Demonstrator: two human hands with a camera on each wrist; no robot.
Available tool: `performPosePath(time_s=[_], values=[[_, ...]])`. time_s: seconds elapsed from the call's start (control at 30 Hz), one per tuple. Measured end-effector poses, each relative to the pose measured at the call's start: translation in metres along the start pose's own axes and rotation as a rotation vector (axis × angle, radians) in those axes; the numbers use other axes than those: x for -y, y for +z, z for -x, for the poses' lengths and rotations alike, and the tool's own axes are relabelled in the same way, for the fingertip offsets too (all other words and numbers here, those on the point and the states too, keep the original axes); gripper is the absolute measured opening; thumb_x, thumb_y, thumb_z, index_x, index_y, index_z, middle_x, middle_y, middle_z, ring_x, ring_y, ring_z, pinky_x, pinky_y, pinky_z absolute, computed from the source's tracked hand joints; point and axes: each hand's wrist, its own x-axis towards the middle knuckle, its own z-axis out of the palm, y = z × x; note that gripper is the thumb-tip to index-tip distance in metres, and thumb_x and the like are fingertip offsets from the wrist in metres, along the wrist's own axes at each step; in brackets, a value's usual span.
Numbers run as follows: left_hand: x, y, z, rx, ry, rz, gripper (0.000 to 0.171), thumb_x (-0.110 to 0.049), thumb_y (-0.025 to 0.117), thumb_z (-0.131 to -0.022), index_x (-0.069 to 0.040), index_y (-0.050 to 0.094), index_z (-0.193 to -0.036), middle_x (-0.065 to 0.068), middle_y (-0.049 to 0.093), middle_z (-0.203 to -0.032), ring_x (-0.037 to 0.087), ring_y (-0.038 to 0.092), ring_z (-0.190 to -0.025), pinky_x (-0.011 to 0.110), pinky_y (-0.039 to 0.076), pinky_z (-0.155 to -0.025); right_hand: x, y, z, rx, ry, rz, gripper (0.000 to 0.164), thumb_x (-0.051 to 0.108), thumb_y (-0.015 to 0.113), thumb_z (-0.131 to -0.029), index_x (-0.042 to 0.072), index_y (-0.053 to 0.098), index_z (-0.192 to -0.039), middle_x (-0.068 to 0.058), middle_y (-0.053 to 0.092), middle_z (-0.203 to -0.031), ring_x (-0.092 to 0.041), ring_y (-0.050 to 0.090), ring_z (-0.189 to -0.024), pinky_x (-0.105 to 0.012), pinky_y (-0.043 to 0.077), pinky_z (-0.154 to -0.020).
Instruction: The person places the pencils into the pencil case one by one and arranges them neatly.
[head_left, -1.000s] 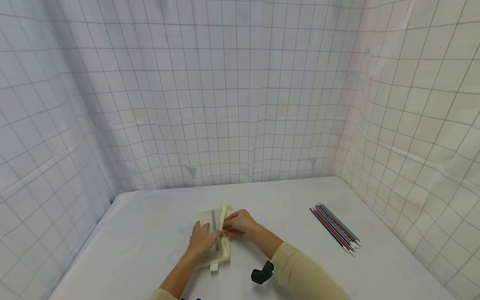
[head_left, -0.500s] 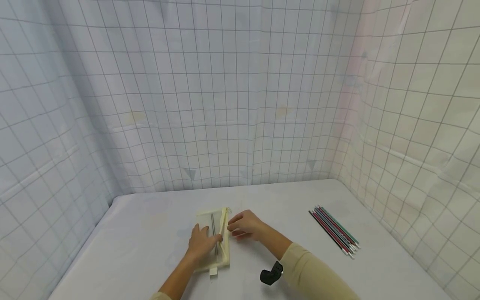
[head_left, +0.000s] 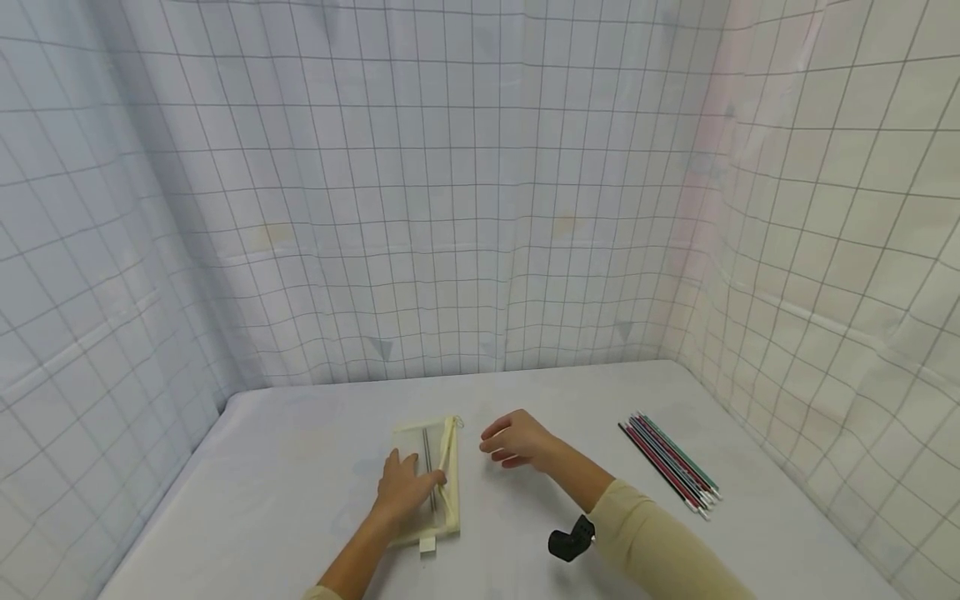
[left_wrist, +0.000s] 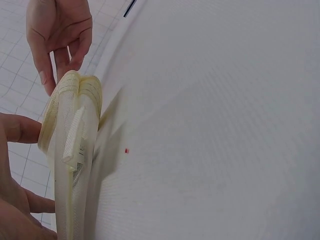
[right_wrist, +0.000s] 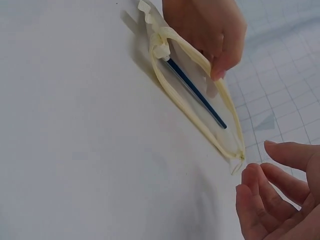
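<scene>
A pale yellow mesh zip pouch (head_left: pixel 453 512) lies on the white table, its zipped side gaping. Inside it the right wrist view shows a dark blue pencil (right_wrist: pixel 197 94). My left hand (head_left: pixel 405 486) lies over the pouch, fingers spread on the mesh, and its thumb holds the upper rim of the opening. To the right of the pouch, my right hand (head_left: pixel 517 439) hovers with nothing in it, its fingers loosely bent and apart from the pouch. A small cord loop (right_wrist: pixel 237 166) hangs at the zip's end.
Several pencils (head_left: pixel 670 462) in dark, red and green colours, with white ends, lie in a bunch on the table's right. A black device (head_left: pixel 572 540) sits at my right wrist. Grid-patterned white curtains (head_left: pixel 450 208) surround the table.
My right hand has left the pouch's opening and moved to the right, its fingers loosening. My left hand stays on the pouch.
</scene>
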Motion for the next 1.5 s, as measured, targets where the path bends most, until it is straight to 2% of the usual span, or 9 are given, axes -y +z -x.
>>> performPosePath(time_s=[0.33, 0.57, 0.97, 1.27, 1.5], values=[[0.000, -0.001, 0.004, 0.014, 0.015, 0.043, 0.085, -0.031, 0.069, -0.084, 0.019, 0.040, -0.146, 0.045, 0.011, -0.158, 0.069, 0.014, -0.141, 0.078, 0.016, -0.110, -0.008, -0.031, 0.009, -0.044, 0.010, 0.049, 0.026, 0.012, 0.080, -0.089, 0.000, 0.074, -0.112, -0.005, 0.073, -0.096, -0.022, 0.070, -0.083, -0.037, 0.060, -0.076], [0.001, 0.000, 0.002, 0.007, 0.021, 0.031, 0.085, -0.031, 0.069, -0.083, 0.019, 0.041, -0.145, 0.045, 0.012, -0.158, 0.067, 0.014, -0.142, 0.077, 0.016, -0.112, -0.019, -0.054, 0.015, -0.074, 0.005, 0.059, 0.030, 0.012, 0.080, -0.090, -0.002, 0.073, -0.115, -0.006, 0.073, -0.097, -0.022, 0.070, -0.083, -0.038, 0.060, -0.076], [0.000, 0.001, 0.000, 0.014, 0.030, 0.007, 0.085, -0.031, 0.068, -0.083, 0.021, 0.040, -0.144, 0.046, 0.012, -0.157, 0.066, 0.013, -0.143, 0.075, 0.015, -0.113, -0.042, -0.093, 0.027, -0.168, 0.049, 0.091, 0.028, 0.013, 0.080, -0.090, -0.001, 0.073, -0.113, -0.009, 0.071, -0.100, -0.024, 0.069, -0.084, -0.036, 0.060, -0.073], [0.000, 0.001, 0.001, 0.020, 0.019, 0.007, 0.085, -0.031, 0.068, -0.084, 0.021, 0.040, -0.145, 0.046, 0.011, -0.157, 0.067, 0.013, -0.142, 0.076, 0.017, -0.112, -0.062, -0.123, 0.029, -0.220, 0.074, 0.074, 0.026, 0.012, 0.080, -0.090, 0.000, 0.073, -0.112, -0.011, 0.070, -0.102, -0.024, 0.069, -0.084, -0.034, 0.059, -0.071], [0.001, -0.001, 0.001, 0.013, 0.029, -0.001, 0.085, -0.031, 0.068, -0.083, 0.021, 0.040, -0.145, 0.046, 0.012, -0.157, 0.066, 0.013, -0.143, 0.075, 0.015, -0.113, -0.071, -0.144, 0.038, -0.250, 0.092, 0.090, 0.030, 0.013, 0.080, -0.090, -0.001, 0.072, -0.114, -0.012, 0.070, -0.102, -0.023, 0.069, -0.084, -0.033, 0.059, -0.070]])
